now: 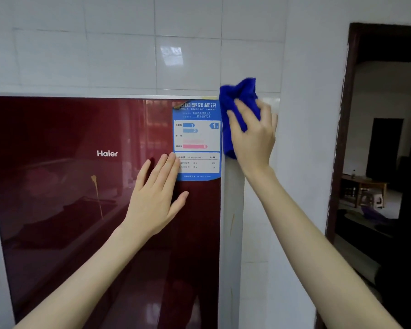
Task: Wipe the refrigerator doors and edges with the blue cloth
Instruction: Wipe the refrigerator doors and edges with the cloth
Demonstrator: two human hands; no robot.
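Two bare arms reach up from the bottom of the view toward a red fridge (69,186). The left hand (156,198) lies flat on the shiny red door, fingers spread and straight, holding nothing. Its fingertips (173,160) touch the bottom left corner of a blue and white sticker (197,141) stuck near the door's top right corner. The thumb points out to the right, under the sticker.

The right hand (254,136) is higher up, at the fridge's top right corner. It presses a blue cloth (237,103) against the grey side edge (233,210) of the fridge. The fingers are bent over the cloth and squeeze it — the hand is closed on it, palm facing the fridge. The cloth is bunched up. Some of it pokes out above the fingers, past the top of the fridge, and a strip hangs down along the edge just beside the sticker. The wrist bends and the arm slopes down to the bottom right.

The white word "Haier" (107,153) sits on the door, left of the left hand. A thin yellow streak (97,195) runs down the door below it. White tiles (119,55) cover the wall behind the fridge. To the right is a white wall, then a dark doorway (384,138) — a small table (365,184) stands in the dim room past it.
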